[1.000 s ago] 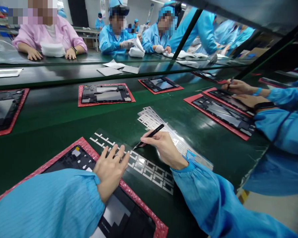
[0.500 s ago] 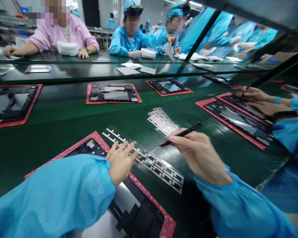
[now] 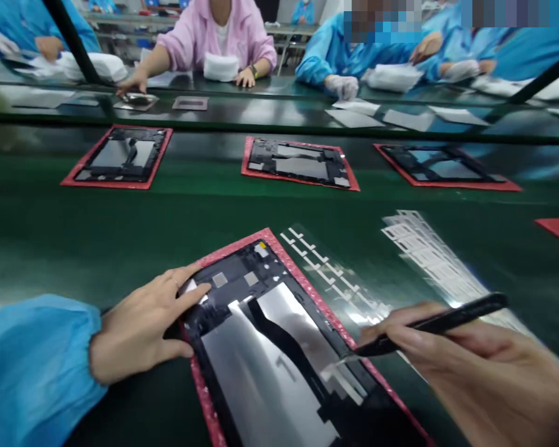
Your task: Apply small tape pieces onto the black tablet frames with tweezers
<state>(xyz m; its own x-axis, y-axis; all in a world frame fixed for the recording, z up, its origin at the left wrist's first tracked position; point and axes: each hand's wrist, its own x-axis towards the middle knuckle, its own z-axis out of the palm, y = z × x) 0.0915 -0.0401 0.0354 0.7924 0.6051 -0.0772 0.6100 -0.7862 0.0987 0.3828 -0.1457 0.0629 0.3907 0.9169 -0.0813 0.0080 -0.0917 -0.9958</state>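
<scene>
Right hand [image 3: 484, 372] grips a pair of black tweezers [image 3: 466, 315] between thumb and fingers, with the tips directed down and to the left over the open tablet [image 3: 251, 385]. A pale blur surrounds the tips; whether they hold a piece cannot be determined. Left hand [image 3: 142, 323] is open, fingers extended, and rests on the far left corner of the tablet, the thumb set at its left edge. The tablet lies at an angle on a red bubble sheet [image 3: 314, 297], which extends beyond its edges on the green table [image 3: 51, 242]. Inside the black frame are silver panels and a black ribbon [image 3: 284, 346] running lengthwise between them. One white strip [image 3: 349, 383] is located just beside the tweezer tips. To the right of the bubble sheet lies a clear sticker sheet [image 3: 323, 267] bearing rows of white L-shaped stickers; the right hand covers its near part. Farther right, a fanned stack of sticker sheets [image 3: 433, 261] lies on the table. Beyond, three more tablets rest on red sheets: left tablet [image 3: 121, 155], middle tablet [image 3: 302, 164] and right tablet [image 3: 447, 166]. Across the table, a person in pink [image 3: 214, 31] sits behind a white stack [image 3: 221, 67], with co-workers in blue on both sides.
</scene>
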